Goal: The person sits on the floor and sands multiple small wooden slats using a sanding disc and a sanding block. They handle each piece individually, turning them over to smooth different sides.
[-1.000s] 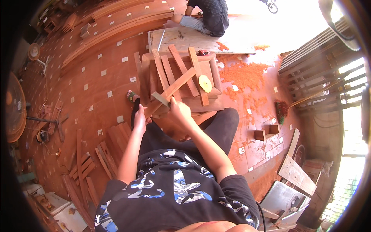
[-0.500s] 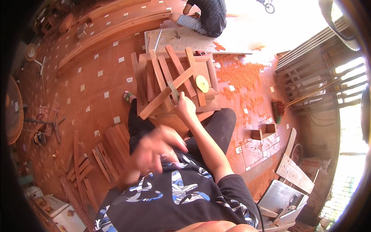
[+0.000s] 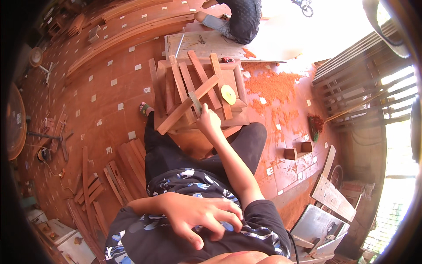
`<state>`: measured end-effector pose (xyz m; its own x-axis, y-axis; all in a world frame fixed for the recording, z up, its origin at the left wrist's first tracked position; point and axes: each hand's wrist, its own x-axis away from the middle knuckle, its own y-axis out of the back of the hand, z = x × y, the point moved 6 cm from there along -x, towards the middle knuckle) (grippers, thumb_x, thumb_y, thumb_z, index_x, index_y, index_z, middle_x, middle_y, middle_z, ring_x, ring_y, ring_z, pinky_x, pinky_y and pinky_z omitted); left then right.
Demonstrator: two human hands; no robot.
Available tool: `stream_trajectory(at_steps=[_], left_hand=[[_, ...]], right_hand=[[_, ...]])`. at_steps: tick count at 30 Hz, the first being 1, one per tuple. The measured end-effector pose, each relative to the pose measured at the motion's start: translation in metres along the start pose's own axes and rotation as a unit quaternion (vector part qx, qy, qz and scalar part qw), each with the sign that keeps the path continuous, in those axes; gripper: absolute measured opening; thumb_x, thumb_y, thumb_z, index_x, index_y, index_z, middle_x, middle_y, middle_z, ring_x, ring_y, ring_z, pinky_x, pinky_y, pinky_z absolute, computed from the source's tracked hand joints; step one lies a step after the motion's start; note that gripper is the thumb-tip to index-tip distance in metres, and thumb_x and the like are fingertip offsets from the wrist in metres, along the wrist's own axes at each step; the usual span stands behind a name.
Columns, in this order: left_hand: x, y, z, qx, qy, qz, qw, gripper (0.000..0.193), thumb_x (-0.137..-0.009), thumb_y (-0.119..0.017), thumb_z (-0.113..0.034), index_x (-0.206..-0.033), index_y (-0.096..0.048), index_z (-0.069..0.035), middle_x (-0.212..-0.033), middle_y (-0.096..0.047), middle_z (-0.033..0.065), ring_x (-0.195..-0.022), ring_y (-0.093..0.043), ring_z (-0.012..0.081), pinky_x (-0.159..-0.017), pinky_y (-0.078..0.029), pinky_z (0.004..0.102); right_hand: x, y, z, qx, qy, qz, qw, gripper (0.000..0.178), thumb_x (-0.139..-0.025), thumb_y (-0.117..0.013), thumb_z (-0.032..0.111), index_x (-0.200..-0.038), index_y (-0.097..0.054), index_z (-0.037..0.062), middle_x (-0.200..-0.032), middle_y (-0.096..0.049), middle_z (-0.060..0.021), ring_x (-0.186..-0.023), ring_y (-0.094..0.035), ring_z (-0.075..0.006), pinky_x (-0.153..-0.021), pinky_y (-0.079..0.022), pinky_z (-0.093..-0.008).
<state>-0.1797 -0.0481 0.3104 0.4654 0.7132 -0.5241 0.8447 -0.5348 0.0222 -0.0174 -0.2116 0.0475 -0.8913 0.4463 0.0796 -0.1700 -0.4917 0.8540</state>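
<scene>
My right hand [image 3: 208, 119] is closed round the near end of a short, flat grey-green bar [image 3: 194, 101]. This bar lies across a reddish wood strip [image 3: 184, 107], which rests slantwise over several other wood strips [image 3: 203, 78]. Beneath them is a wooden frame-like piece [image 3: 239, 83] in front of my knees. My left hand [image 3: 200, 220] hovers before my chest, fingers spread and holding nothing. A yellow disc [image 3: 228, 94] sits on a strip to the right of my right hand. Past it is a red tape measure [image 3: 227, 60].
Wood offcuts [image 3: 90, 189] lie on the floor at left, and long beams [image 3: 127, 37] stretch behind. Orange shavings [image 3: 272, 88] cover tiles at right, near a broom [image 3: 315, 125] and small wooden box [image 3: 299, 151]. Another person [image 3: 241, 22] sits beyond a board [image 3: 193, 42].
My left hand has drawn back from above my lap to my chest, its fingers now spread. My right hand stays on the bar. The person at the back has shifted slightly.
</scene>
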Motion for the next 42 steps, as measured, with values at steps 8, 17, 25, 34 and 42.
stream_trajectory(at_steps=[8,17,25,34,42], left_hand=[[0.014,0.005,0.006,-0.046,0.036,-0.069,0.996,0.073,-0.095,-0.045,-0.076,-0.092,-0.069,-0.006,-0.154,-0.037,0.0261,-0.141,-0.031,0.0510,-0.112,-0.024,0.0652],[0.027,0.027,-0.014,0.073,-0.096,-0.072,0.990,0.086,-0.100,-0.034,-0.075,-0.079,-0.074,-0.002,-0.130,-0.059,0.0299,-0.127,-0.045,0.0503,-0.102,-0.036,0.0658],[0.223,0.147,0.114,-0.575,0.427,-0.567,0.406,0.065,-0.082,-0.083,-0.031,-0.137,-0.057,-0.006,-0.139,-0.055,0.0183,-0.131,-0.052,0.0380,-0.109,-0.042,0.0497],[0.260,0.150,0.145,-0.501,0.456,-0.571,0.463,0.051,-0.090,-0.074,-0.021,-0.136,-0.058,-0.006,-0.116,-0.068,0.0165,-0.110,-0.066,0.0380,-0.090,-0.054,0.0450],[0.277,0.147,0.154,-0.356,0.317,-0.678,0.559,0.041,-0.097,-0.069,-0.026,-0.127,-0.066,0.002,-0.097,-0.076,0.0167,-0.081,-0.073,0.0273,-0.072,-0.056,0.0354]], right_hand=[[0.000,0.002,0.001,-0.008,0.005,-0.001,1.000,0.033,-0.084,-0.067,0.016,-0.109,-0.051,0.0010,-0.089,-0.069,-0.0247,-0.082,-0.072,-0.0412,-0.072,-0.058,-0.0497],[-0.001,0.000,0.001,-0.006,0.006,0.013,1.000,0.034,-0.085,-0.067,0.017,-0.111,-0.051,0.0011,-0.090,-0.069,-0.0247,-0.083,-0.072,-0.0413,-0.072,-0.058,-0.0500],[0.000,0.002,0.004,-0.010,-0.009,0.032,0.999,0.040,-0.083,-0.069,0.017,-0.114,-0.050,0.0013,-0.095,-0.070,-0.0245,-0.088,-0.071,-0.0418,-0.076,-0.058,-0.0495],[0.000,0.009,0.000,-0.036,0.001,0.009,0.999,0.031,-0.082,-0.068,0.013,-0.106,-0.053,0.0017,-0.096,-0.070,-0.0228,-0.092,-0.070,-0.0414,-0.079,-0.057,-0.0506],[0.007,0.014,0.010,-0.051,0.035,-0.001,0.998,0.019,-0.086,-0.063,0.012,-0.103,-0.060,0.0027,-0.095,-0.071,-0.0218,-0.091,-0.069,-0.0424,-0.079,-0.054,-0.0518]])
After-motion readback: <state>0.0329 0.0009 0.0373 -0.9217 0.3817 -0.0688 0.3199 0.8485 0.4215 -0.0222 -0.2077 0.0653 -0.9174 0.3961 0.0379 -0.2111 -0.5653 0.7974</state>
